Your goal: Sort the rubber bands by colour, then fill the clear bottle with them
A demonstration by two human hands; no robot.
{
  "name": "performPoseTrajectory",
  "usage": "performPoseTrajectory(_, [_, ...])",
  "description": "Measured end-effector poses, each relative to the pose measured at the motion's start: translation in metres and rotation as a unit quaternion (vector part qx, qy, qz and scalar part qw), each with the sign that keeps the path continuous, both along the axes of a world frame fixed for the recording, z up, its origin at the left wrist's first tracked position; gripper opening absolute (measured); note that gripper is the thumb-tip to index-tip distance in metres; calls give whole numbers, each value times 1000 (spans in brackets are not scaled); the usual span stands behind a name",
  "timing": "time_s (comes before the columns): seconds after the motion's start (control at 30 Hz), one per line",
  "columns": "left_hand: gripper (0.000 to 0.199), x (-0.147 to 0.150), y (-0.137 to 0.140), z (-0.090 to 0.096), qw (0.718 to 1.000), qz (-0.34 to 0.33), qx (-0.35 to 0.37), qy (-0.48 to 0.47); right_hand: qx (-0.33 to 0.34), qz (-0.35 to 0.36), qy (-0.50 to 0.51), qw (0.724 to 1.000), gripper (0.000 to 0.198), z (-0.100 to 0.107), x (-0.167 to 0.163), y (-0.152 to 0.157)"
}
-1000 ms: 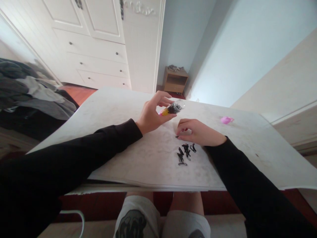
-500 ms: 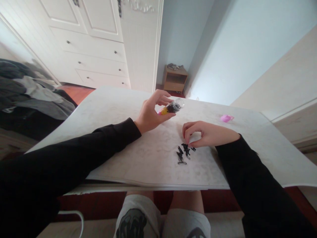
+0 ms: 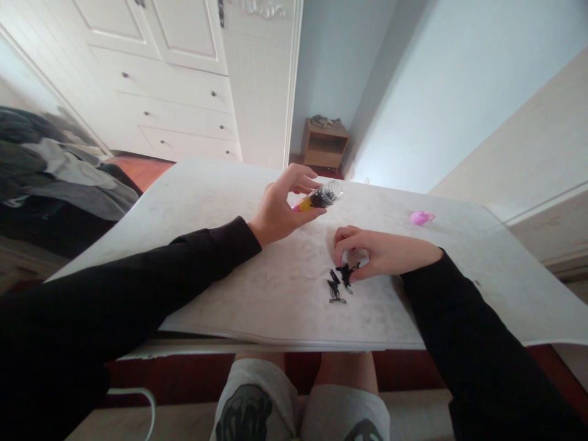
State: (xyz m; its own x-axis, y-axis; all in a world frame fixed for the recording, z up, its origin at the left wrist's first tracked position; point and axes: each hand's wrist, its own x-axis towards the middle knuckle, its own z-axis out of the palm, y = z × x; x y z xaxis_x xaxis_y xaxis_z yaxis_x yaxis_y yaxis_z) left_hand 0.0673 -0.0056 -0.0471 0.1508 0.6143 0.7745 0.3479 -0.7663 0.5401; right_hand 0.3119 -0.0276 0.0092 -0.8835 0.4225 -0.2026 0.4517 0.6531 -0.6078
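Observation:
My left hand [image 3: 285,202] is wrapped round a small clear bottle [image 3: 327,194], which is tilted with its transparent open end toward the right. Black, yellow and pink contents show through its wall. Below it, my right hand [image 3: 383,250] rests at a little pile of black elastic hair bands [image 3: 345,271] on the white table [image 3: 257,294]. Its thumb and fingers are apart on either side of those bands, touching the pile. More black hair bands [image 3: 334,286] lie just left of the fingers.
A pink cap-like piece [image 3: 421,218] lies at the table's back right. Beyond the table stand a white cabinet [image 3: 184,92] and a small wooden nightstand [image 3: 325,144]. Dark and grey clothes [image 3: 59,177] are heaped at the left.
My right hand has shifted slightly left and down, its thumb and fingers spreading apart at the hair bands. My left hand still holds the bottle in nearly the same place.

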Motion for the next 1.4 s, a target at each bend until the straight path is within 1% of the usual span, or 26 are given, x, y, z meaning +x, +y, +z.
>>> performPoseTrajectory(0.2, [49,0,0,0,1000,1,8,1,-48,-9,6,999,8,-2,-2,0])
performPoseTrajectory(0.33, [50,0,1,0,1000,4,8,6,-45,-4,22,999,4,-1,-5,-1])
performPoseTrajectory(0.53, [48,0,-1,1,1000,-1,22,0,-32,6,21,999,8,-1,-8,-2])
performPoseTrajectory(0.67, [50,-1,0,1,1000,1,18,4,-28,-28,43,998,10,1,-5,-1])
performPoseTrajectory(0.73, [51,-1,1,0,1000,-5,19,1,-21,-61,58,996,11,2,-3,-1])
performPoseTrajectory(0.8, [50,-2,3,-1,999,-12,34,-5,0,-98,91,991,11,2,-2,-1])
performPoseTrajectory(0.87, [48,-3,4,-2,999,-9,52,-7,30,-138,153,978,14,1,-2,-1])
performPoseTrajectory(0.9, [47,-3,4,-2,998,-4,60,-6,46,-162,191,967,15,0,-2,-1])
performPoseTrajectory(1.0, [42,-3,3,-1,997,23,67,16,102,-247,285,921,16,-5,-3,3])
performPoseTrajectory(1.07, [41,-3,0,1,997,36,60,34,148,-296,317,889,15,-8,-4,6])
performPoseTrajectory(1.13, [43,-2,-3,2,997,39,48,52,185,-322,331,868,13,-11,-5,9])
performPoseTrajectory(1.23, [45,-1,-6,3,996,30,37,73,220,-317,330,862,7,-14,-8,9])
performPoseTrajectory(1.4, [44,0,-7,1,995,19,39,91,279,-276,332,858,1,-17,-17,3])
